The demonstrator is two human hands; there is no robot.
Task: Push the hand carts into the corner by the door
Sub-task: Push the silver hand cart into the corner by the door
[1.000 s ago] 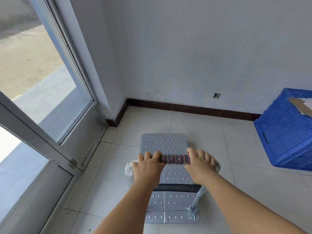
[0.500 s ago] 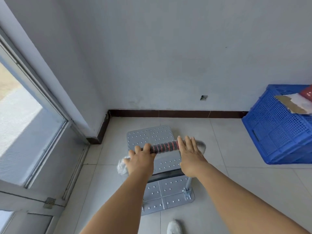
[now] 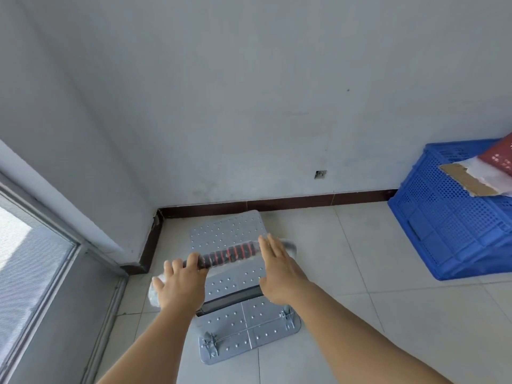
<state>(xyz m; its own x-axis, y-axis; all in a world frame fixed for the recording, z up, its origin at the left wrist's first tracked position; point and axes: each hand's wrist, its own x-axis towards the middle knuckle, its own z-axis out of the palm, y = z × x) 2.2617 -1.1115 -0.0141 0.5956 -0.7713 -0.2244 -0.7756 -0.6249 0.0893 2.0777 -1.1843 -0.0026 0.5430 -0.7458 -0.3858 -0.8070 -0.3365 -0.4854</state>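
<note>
Metal hand cart (image 3: 227, 234) on glossy floor tiles (image 3: 360, 314), plastic crate (image 3: 448, 231) near.
Cart deck bare silver-grey metal, satin, embossed with small dimples; handle grip (image 3: 230, 254) black-and-red, ribbed, under clear crinkled plastic film (image 3: 153, 299); tiles pale, smooth; wall (image 3: 249, 106) matt paint, faintly scuffed; skirting (image 3: 304, 202) dark brown, shiny; crate blue, perforated; torn cardboard (image 3: 468, 180) matt brown.

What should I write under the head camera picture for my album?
Left hand holding, right hand resting on the handle of a silver hand cart near the corner.
</note>
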